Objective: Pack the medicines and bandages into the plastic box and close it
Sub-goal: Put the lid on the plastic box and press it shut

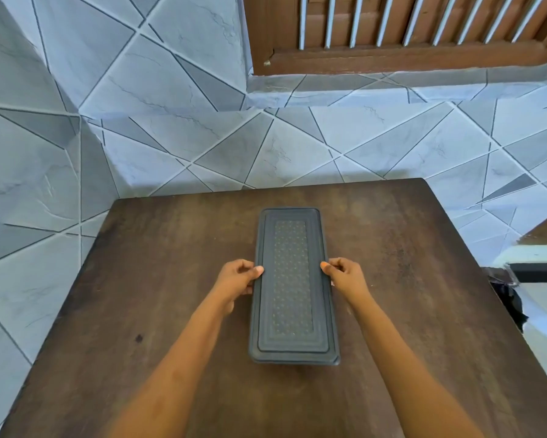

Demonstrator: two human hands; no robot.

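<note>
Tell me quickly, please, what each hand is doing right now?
Left hand: gripping the long grey lidded plastic box's left edge.
Right hand: gripping its right edge.

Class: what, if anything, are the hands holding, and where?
Both hands, left and right, grip the long dark grey plastic box with its lid on, by its opposite long edges.

plastic box [292, 286]: dark grey, lid with a centre panel of small dotted pattern inside stepped rectangular borders
table [139, 295]: dark brown wood, streaky grain, under the box
wall tiles [139, 105]: pale and mid grey with dark diagonal lines, marbled, behind the table
window frame [392, 58]: reddish brown, white bars, above the table
thumbnails [324, 265]: orange
</note>
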